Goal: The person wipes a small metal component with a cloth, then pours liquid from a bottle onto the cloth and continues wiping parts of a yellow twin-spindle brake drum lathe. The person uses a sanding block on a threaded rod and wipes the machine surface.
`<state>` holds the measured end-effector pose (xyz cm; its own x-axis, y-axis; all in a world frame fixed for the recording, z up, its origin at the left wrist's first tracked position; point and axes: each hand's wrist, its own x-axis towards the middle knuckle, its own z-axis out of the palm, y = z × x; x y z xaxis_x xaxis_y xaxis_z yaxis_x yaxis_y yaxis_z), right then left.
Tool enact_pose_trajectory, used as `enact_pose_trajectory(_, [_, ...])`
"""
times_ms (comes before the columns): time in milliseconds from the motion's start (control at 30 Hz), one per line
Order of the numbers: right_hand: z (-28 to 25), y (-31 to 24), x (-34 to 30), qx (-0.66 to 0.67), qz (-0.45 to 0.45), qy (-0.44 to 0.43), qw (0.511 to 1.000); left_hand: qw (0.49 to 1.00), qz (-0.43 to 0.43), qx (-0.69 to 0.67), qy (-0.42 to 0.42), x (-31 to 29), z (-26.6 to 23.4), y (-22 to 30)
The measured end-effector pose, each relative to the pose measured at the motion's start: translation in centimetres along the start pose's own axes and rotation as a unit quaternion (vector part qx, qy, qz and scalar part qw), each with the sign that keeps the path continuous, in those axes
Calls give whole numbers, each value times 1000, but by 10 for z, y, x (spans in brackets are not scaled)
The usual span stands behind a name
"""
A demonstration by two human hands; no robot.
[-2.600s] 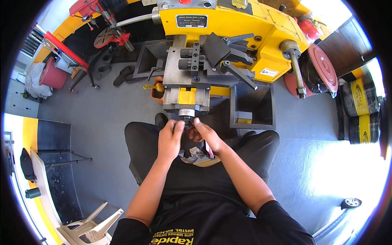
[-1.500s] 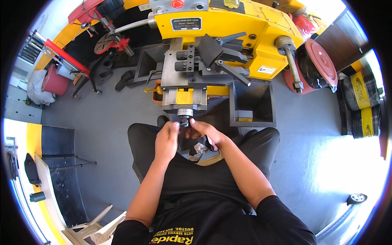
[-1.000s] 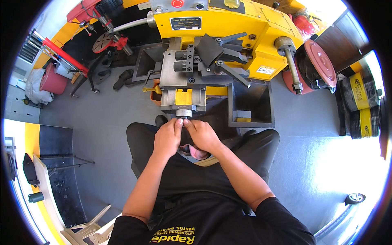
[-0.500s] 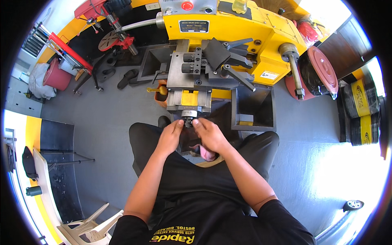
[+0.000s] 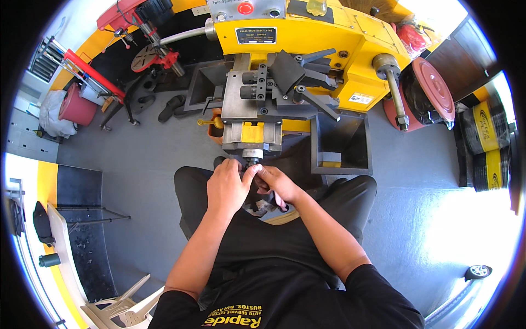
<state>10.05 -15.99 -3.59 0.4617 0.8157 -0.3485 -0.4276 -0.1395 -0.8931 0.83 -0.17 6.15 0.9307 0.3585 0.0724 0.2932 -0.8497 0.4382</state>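
Both hands meet at the front end of the brake lathe's slide [image 5: 234,131], around a dark, ridged shaft end [image 5: 252,162] below a silver graduated collar [image 5: 252,153]. My left hand [image 5: 226,185] is closed on the left of the shaft end, its thumb reaching across. My right hand [image 5: 280,184] closes in from the right, thumb and fingers near the left thumb. A pinkish-grey rag [image 5: 280,202] hangs beneath the right hand, seemingly from its curled fingers. The hands hide most of the shaft end and part of the rag.
The yellow lathe body [image 5: 307,35] rises ahead, with black tool arms [image 5: 318,101] and a spindle [image 5: 392,93]. Dark metal bins [image 5: 342,140] flank the slide. An orange container [image 5: 216,129] stands left. A red drill press [image 5: 145,57] and lidded pail [image 5: 430,88] stand farther off.
My left thumb has moved right across the shaft end, and both hands have drawn together. The rag below the right hand has shifted and spread. The view has tilted slightly.
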Motion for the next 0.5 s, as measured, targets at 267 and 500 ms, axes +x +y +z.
enact_pose_trajectory(267, [21,-43,-12,-381,-38,184,905,988,-42,-148,19,-12,28,-13])
enact_pose_trajectory(500, [66,-88,-19,-582,20,261,770,722,-236,-649,-51,-19,71,-30])
